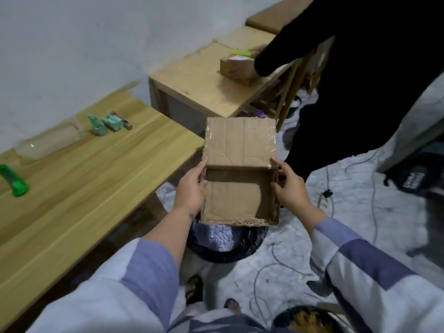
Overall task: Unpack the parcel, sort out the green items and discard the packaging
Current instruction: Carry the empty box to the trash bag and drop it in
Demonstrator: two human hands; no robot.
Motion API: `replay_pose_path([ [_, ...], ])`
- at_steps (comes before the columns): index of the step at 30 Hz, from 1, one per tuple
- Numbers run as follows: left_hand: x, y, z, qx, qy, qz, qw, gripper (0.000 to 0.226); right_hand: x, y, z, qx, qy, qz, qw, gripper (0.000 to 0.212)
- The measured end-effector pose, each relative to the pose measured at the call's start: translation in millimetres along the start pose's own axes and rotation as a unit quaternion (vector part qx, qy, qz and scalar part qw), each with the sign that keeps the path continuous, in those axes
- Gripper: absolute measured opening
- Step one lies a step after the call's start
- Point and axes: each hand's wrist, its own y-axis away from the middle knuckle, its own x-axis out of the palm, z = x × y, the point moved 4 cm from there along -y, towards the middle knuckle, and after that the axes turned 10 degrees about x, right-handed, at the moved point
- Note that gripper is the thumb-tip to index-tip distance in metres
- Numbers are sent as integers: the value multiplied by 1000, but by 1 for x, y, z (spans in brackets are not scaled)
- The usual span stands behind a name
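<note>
Cardboard box (240, 174), open and empty, is gripped at its sides by the left hand (191, 188) and right hand (292, 188) above a black-lined bin (225, 243). Farther left, green items (105, 122) lie on the wooden table (96, 179).

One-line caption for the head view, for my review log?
Both hands, left hand and right hand, hold an empty cardboard box above a black-lined bin.
</note>
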Motion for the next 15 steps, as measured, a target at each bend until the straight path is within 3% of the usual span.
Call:
replay_pose_path([
  [7, 55, 4, 60, -66, 9, 92, 994, 61, 52, -11, -62, 77, 26, 33, 996, 66],
  [15, 124, -9, 181, -115, -2, 183, 976, 60, 161, -55, -136, 147, 49, 81, 985, 66],
])
